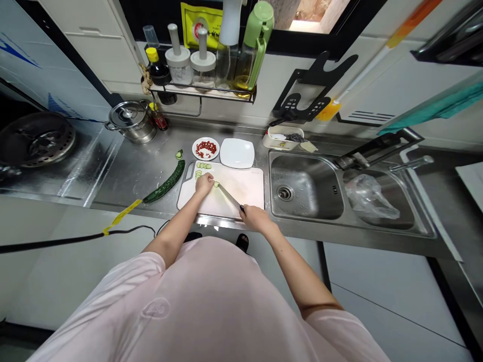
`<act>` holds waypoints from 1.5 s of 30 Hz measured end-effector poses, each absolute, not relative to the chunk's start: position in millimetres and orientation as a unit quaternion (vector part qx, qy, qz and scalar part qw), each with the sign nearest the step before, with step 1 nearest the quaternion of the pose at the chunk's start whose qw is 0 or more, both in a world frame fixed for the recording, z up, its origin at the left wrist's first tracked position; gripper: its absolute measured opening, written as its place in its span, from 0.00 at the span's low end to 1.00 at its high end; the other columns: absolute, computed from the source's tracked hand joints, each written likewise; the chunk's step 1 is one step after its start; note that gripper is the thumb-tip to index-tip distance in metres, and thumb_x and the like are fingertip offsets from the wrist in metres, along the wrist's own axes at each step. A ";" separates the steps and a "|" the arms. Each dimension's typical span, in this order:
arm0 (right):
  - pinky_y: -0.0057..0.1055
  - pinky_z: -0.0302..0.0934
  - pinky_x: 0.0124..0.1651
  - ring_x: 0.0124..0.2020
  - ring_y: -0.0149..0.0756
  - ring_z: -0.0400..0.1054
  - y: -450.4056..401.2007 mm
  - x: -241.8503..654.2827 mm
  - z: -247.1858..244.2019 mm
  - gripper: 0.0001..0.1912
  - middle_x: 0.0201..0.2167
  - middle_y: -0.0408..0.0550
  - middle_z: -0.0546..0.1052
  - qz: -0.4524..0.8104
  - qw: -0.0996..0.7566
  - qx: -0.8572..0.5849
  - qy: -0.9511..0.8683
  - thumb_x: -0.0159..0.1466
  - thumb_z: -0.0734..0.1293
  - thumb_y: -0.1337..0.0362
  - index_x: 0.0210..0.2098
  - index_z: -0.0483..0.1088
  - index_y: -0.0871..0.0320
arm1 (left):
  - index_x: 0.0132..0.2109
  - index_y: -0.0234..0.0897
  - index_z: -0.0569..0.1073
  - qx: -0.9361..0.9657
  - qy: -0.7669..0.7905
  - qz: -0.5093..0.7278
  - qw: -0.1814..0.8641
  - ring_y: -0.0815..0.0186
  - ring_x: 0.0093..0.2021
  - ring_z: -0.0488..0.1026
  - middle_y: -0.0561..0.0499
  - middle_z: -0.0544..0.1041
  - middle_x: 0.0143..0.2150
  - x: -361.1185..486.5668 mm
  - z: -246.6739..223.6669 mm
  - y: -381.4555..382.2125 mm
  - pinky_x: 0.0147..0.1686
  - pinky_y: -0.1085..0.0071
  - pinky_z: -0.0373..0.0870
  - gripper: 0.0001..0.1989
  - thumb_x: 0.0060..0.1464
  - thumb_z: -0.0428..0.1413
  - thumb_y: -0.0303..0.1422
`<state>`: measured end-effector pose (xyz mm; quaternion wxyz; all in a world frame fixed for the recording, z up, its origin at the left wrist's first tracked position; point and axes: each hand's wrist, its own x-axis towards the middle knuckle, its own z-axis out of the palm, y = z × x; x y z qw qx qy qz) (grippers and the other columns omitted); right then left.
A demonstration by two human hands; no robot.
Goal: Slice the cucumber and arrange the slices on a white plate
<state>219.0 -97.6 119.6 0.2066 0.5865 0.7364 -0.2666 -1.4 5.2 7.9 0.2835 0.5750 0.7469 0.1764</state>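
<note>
Head view: the right hand (253, 217) grips a knife (228, 195) angled over the cutting board (245, 183); the left hand (204, 184) curls by a cucumber slice (216, 184) there, its hold unclear. A sink (311, 183) sits in the steel table (113, 168).

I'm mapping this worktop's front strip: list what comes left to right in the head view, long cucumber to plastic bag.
Long cucumber, left hand, kitchen knife, right hand, left sink basin, clear plastic bag.

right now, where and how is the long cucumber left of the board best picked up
Probably around the middle of the cucumber, from above, gripping across its narrow width: it lies flat, long and curved, its middle uncovered, with one end close to the cutting board.
</note>
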 end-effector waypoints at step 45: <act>0.35 0.59 0.42 0.45 0.45 0.69 -99.7 217.8 110.5 0.20 0.43 0.58 0.75 -0.276 0.205 0.595 0.727 0.67 0.52 0.56 0.46 0.68 0.60 | 0.39 0.41 0.74 0.570 0.749 0.176 0.288 0.67 0.36 0.71 0.52 0.75 0.34 -1.7 9.4 6.0 0.35 0.74 0.63 0.08 0.49 0.56 0.31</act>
